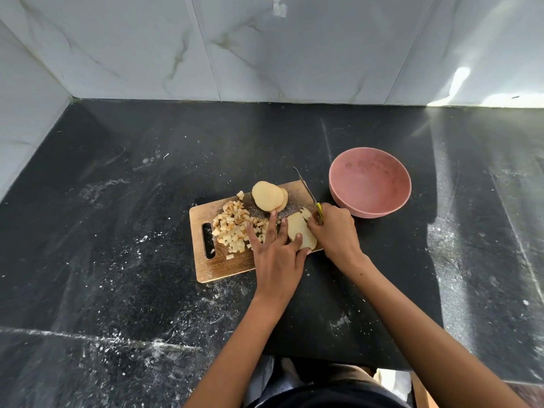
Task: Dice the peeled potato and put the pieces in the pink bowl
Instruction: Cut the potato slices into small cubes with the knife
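Left hand (275,248) fingers spread, pressing potato slice (300,234), right hand (331,228) apparently gripping knife (309,192) just beside it

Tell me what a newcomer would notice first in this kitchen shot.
The two hands at the wooden cutting board: the right hand grips a knife, the left hand steadies a potato slice. Left lies a diced pile; right, an empty pink bowl.

Hands (303,240), knife (307,193), potato slice (300,234)
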The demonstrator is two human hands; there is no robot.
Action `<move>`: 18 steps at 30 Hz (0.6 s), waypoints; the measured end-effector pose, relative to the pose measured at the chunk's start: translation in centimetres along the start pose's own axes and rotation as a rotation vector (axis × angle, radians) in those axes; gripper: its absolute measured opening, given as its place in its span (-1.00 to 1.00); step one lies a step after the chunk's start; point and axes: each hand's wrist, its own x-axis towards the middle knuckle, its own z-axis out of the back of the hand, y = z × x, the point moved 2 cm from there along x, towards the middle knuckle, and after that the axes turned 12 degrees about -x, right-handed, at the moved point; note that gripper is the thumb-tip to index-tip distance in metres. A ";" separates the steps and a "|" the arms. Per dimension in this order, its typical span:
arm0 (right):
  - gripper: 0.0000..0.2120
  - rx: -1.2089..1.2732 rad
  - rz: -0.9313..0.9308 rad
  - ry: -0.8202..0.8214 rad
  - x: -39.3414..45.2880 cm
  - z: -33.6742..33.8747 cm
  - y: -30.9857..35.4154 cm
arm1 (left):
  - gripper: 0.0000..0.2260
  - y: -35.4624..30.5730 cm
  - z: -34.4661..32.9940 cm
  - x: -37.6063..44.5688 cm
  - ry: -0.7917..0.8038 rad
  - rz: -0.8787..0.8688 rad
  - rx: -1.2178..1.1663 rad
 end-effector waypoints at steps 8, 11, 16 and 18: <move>-0.81 0.045 0.053 0.114 -1.5 2.2 -0.4 | -0.83 0.0 0.2 0.1 0.016 -0.002 0.020; -0.76 -0.067 0.074 0.249 -3.4 2.5 -0.8 | -0.82 -0.1 0.1 -0.1 0.012 0.008 0.014; -0.69 -0.222 0.017 0.386 -4.2 1.7 0.0 | -0.82 -0.3 0.2 0.0 0.002 0.022 0.018; -0.72 -0.283 -0.010 0.416 -4.0 1.4 0.6 | -0.82 -0.2 0.2 0.0 0.005 0.022 0.023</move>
